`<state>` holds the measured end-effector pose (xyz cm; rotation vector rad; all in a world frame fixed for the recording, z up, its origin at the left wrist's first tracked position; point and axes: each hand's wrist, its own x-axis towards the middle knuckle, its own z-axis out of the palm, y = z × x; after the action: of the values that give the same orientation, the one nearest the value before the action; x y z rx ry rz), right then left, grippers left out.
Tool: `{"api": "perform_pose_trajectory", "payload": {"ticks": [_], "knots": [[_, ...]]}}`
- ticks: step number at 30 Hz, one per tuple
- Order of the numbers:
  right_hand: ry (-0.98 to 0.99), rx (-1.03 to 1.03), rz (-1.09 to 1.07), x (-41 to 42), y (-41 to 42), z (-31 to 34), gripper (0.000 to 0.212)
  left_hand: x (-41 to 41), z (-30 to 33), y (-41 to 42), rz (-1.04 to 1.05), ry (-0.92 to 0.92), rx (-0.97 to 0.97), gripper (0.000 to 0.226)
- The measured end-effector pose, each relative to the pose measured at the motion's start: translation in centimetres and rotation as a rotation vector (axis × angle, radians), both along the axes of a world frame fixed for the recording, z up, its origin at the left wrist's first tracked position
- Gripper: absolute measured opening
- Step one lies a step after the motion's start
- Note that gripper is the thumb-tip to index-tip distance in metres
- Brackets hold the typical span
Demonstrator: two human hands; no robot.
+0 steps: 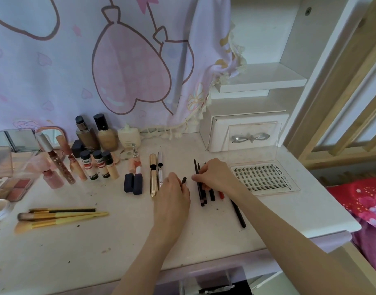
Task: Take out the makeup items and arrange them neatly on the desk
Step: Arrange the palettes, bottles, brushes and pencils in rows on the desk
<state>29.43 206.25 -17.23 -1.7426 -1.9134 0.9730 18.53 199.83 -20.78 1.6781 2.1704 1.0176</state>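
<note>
Readable text is limited. The clear lash case (266, 177) at the right of the desk (119, 241) carries the printed word "XOYO" along its far right edge. The small bottles (97, 165) with black caps carry labels on which "0006" can be made out; other print on them is too small to read.

My left hand (172, 192) rests on the desk just right of the gold mascara tube (153, 175). Its fingers are curled around a short black pencil (183, 180), whose tip projects above the knuckles.

My right hand (214, 173) lies just right of the left hand, apart from it. Its fingers are bent and pinch one pencil in the row of dark pencils (202, 192), which lies directly under and in front of this hand. The pencils lie roughly parallel, pointing away from me. An orange-red pencil (221, 194) shows at the right of the row, beside my wrist. A longer black pencil (239, 216) lies at an angle under my right forearm, apart from the row.

Left of the mascara tube stand two dark blue lipstick cases (134, 184). Three gold-handled brushes (61, 216) lie side by side at the near left. A blush palette (14, 186) sits at the left edge.
</note>
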Motion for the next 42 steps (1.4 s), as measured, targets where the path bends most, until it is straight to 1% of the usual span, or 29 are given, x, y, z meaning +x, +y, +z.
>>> {"api": "perform_pose_trajectory", "payload": {"ticks": [8,10,13,16,19,20,21,23,26,28,32,36,42], "knots": [[-0.014,-0.002,0.032,-0.6,0.1,-0.3,0.018,-0.5,-0.2,0.0,-0.014,-0.07,-0.014,0.01],[-0.005,0.004,0.023,-0.5,0.0,-0.3,0.018,-0.4,-0.4,-0.2,-0.028,-0.078,-0.005,0.013],[0.052,0.014,-0.01,0.2,-0.1,-0.2,0.018,-0.3,-0.6,-0.6,-0.075,-0.086,0.013,0.025],[0.135,-0.007,-0.015,1.0,-0.6,0.0,0.008,-0.3,-0.5,-0.8,-0.122,-0.092,0.018,0.025],[0.239,0.08,-0.057,1.9,-0.9,-0.1,0.018,-0.1,-0.6,-1.0,-0.162,-0.083,0.024,0.026],[0.201,0.158,-0.064,2.2,-1.0,-0.2,0.02,0.0,-0.7,-1.1,-0.174,-0.067,0.031,0.028],[0.111,0.249,-0.045,2.6,-1.2,-0.3,0.022,0.1,-0.8,-1.2,-0.188,-0.041,0.036,0.029],[-0.109,0.387,0.079,3.4,-1.9,-0.8,0.028,0.3,-1.0,-1.3,-0.222,0.025,0.029,0.032],[-0.332,0.453,0.306,4.1,-3.2,-2.5,0.041,0.5,-1.3,-1.5,-0.255,0.108,0.021,0.035],[-0.444,0.455,0.387,4.3,-3.8,-3.6,0.046,0.6,-1.4,-1.7,-0.268,0.151,0.035,0.034],[-0.527,0.385,0.414,4.3,-3.9,-4.4,0.054,0.5,-1.8,-1.7,-0.324,0.236,0.022,0.038],[-0.558,0.392,0.425,4.3,-3.8,-4.7,0.054,0.3,-2.1,-1.6,-0.374,0.275,0.002,0.043],[-0.536,0.399,0.433,4.5,-3.9,-4.9,0.053,0.0,-2.6,-1.9,-0.399,0.314,0.025,0.046]]}}
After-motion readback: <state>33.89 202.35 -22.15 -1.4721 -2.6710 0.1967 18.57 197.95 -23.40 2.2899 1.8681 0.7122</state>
